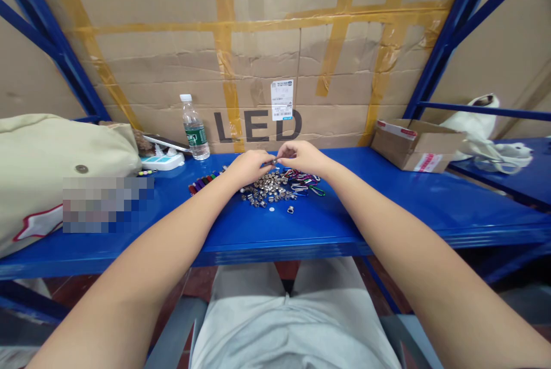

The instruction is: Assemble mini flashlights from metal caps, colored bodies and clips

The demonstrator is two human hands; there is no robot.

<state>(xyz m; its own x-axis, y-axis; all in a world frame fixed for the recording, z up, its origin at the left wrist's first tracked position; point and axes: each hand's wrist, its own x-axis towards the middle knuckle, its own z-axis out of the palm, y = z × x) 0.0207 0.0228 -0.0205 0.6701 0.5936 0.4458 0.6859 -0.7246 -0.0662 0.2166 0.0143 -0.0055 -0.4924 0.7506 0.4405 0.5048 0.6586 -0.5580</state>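
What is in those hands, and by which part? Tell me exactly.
The left hand and right hand pinch a small metal piece between them; it is too small to tell which part is in the grip.

Beyond the right hand, yellow-taped cardboard lines the back of a blue steel shelf, its uprights rising on both sides; dark red floor tiles show below the hand.
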